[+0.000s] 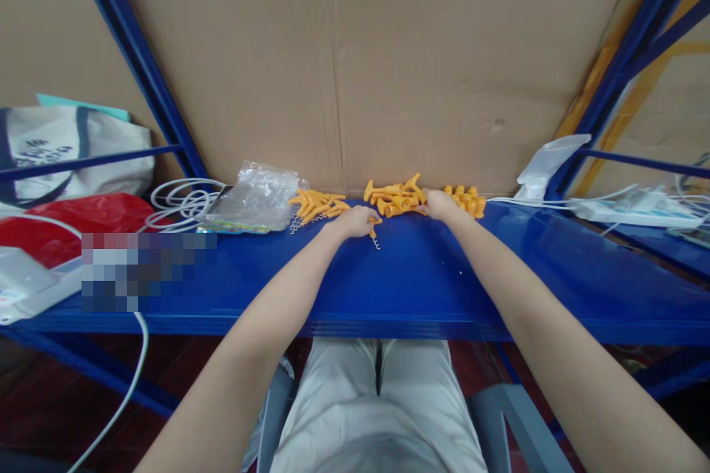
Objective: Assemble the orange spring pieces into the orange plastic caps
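Note:
Both my arms reach forward over a blue metal shelf point(399, 281). My left hand point(358, 222) is closed on a small orange plastic part point(375, 221) with a little metal spring point(376, 239) hanging below it. My right hand point(439, 204) rests closed at the edge of the middle pile of orange parts point(393, 196), fingers in among them; what it holds is hidden. A pile of long thin orange parts point(317, 205) lies to the left, with small springs point(295, 225) beside it. A pile of short orange caps point(469, 199) lies to the right.
A cardboard sheet point(388, 74) backs the shelf. A clear plastic bag point(252, 199) and coiled white cable point(183, 201) lie left, with a red bag point(72, 218) and a white tote point(66, 151). A white bag point(546, 162) and power strip point(637, 211) lie right. Blue rack posts stand at both sides.

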`<state>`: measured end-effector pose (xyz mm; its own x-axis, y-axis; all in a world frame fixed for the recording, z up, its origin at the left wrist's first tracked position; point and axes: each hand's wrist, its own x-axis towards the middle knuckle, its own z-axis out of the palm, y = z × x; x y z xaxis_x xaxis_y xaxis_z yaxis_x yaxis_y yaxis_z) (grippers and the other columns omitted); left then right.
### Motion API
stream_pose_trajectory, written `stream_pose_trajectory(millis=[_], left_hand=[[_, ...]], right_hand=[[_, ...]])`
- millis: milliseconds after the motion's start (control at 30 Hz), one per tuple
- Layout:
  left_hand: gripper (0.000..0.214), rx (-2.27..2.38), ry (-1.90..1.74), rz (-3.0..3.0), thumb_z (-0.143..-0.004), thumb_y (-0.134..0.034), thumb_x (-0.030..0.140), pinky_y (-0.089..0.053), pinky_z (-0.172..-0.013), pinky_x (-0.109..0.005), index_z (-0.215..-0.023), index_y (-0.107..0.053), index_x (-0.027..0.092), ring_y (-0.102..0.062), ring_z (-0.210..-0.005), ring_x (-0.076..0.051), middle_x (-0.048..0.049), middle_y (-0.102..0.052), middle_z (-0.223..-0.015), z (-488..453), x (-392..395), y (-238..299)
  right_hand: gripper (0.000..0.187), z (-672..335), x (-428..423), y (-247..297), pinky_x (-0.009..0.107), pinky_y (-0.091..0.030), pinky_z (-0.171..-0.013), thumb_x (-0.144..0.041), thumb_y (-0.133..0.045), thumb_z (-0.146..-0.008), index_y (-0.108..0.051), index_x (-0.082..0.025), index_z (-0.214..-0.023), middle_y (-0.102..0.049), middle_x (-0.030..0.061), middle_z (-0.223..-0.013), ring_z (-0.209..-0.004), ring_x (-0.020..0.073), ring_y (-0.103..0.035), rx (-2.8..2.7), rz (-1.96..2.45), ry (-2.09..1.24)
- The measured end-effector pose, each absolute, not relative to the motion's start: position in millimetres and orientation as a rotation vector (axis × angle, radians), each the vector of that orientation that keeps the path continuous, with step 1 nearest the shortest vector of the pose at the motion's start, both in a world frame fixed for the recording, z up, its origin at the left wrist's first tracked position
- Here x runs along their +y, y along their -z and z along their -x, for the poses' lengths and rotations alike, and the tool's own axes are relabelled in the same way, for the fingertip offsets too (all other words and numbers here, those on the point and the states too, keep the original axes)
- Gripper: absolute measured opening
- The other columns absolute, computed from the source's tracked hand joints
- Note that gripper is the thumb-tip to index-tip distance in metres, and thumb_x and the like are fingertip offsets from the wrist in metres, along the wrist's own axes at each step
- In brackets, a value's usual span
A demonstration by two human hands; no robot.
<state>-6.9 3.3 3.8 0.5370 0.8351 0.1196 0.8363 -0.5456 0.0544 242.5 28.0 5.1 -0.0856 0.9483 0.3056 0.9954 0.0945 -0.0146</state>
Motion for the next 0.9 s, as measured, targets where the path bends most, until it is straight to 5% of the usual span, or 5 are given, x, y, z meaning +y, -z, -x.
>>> stream_pose_trajectory(millis=[167,900], left_hand=[[0.040,-1.480,0.212,2.764,-0.093,-0.055,0.017,-0.052,-0.101,-0.025,-0.128,-0.074,0.024,-0.069,-0.123,-0.021,-0.0042,-0.075,-0.131,8,5,-3],[0.037,-1.440,0.239,2.759,-0.094,-0.056,0.019,-0.050,-0.106,-0.025,-0.125,-0.076,0.023,-0.069,-0.123,-0.019,-0.0033,-0.074,-0.133,7,9,-1]], right_hand=[[0.041,-229,23,-3,0.040,-0.049,-0.103,-0.024,-0.066,-0.095,-0.063,-0.008,-0.133,-0.068,0.0251,-0.131,-0.127,0.0322,-0.064,-2.166,2.052,0.483],[0.042,-229,8,-2,0.037,-0.044,-0.105,-0.017,-0.050,-0.100,-0.061,-0.012,-0.140,-0.062,0.0208,-0.139,-0.130,0.0308,-0.058,-2.032,2.129,0.299]])
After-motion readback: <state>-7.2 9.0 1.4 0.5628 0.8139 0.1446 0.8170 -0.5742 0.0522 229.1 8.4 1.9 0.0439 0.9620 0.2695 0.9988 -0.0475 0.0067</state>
